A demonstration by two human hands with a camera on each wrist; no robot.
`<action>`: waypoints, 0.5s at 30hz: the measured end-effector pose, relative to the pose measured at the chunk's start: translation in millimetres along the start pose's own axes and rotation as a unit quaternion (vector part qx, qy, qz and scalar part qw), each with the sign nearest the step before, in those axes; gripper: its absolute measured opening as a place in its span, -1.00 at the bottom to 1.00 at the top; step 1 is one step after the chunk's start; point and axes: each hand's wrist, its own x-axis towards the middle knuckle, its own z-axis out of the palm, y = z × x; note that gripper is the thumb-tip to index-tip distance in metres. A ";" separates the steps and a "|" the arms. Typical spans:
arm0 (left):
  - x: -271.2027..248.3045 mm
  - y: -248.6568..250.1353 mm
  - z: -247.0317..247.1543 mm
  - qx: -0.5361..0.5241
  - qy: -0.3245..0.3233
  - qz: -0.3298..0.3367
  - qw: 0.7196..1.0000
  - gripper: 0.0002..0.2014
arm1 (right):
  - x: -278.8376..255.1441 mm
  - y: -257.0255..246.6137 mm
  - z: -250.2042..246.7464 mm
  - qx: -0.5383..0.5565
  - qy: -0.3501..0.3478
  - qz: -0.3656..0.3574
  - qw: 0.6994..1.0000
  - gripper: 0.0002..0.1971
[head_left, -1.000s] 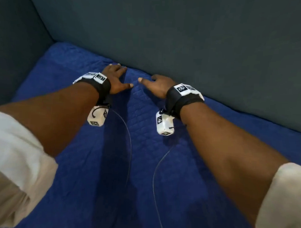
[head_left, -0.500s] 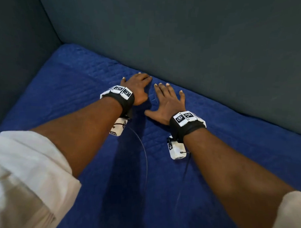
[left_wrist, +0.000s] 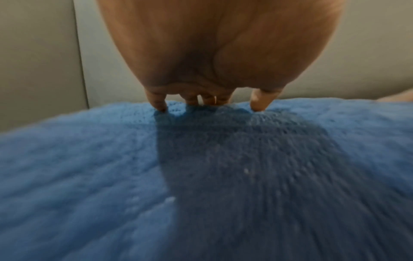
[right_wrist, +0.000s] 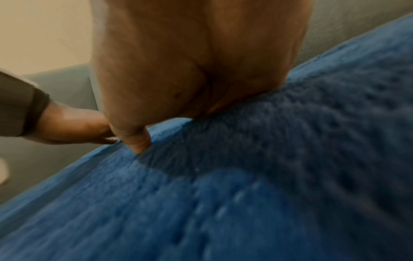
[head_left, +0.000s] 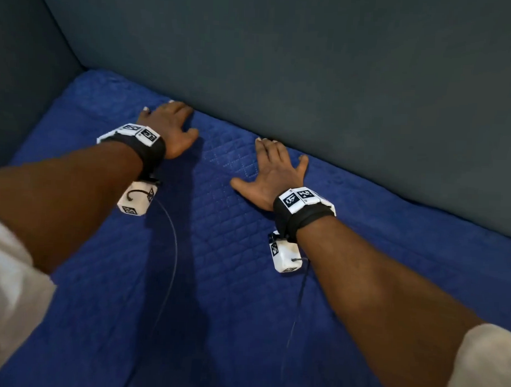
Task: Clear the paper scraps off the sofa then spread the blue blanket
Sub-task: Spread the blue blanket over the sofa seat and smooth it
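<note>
The blue quilted blanket (head_left: pixel 231 279) lies flat over the sofa seat and reaches the backrest. My left hand (head_left: pixel 169 126) lies palm down on it near the back edge, fingers straight, tips against the backrest seam. My right hand (head_left: pixel 275 171) lies flat on it a little to the right, fingers spread toward the seam and thumb out to the left. In the left wrist view my fingertips (left_wrist: pixel 259 106) press into the blanket (left_wrist: pixel 134 176). In the right wrist view my thumb (right_wrist: pixel 138 143) touches the blanket (right_wrist: pixel 201 211). No paper scraps show in any view.
The dark grey sofa backrest (head_left: pixel 311 65) rises just beyond my fingers. The sofa armrest (head_left: pixel 23 84) stands at the left. Thin cables (head_left: pixel 170 262) hang from both wrist cameras over the blanket.
Both hands have slid apart along the back edge of the blanket: the left toward the armrest, the right along the backrest to the right. They were nearly touching half a second ago.
</note>
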 end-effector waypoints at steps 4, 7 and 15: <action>24.0 9.1 -2.1 -0.003 -0.036 -0.035 0.999 -0.21 | 1.3 4.4 4.4 0.010 0.018 0.000 1.000 0.11; 26.5 16.7 -3.9 -0.004 -0.063 -0.054 0.997 -0.26 | -0.5 6.1 4.8 0.014 0.018 -0.003 1.000 0.09; -62.4 73.4 31.3 -0.086 -0.027 -0.111 0.990 -0.14 | -63.0 42.6 10.8 0.041 0.089 -0.091 0.991 -0.14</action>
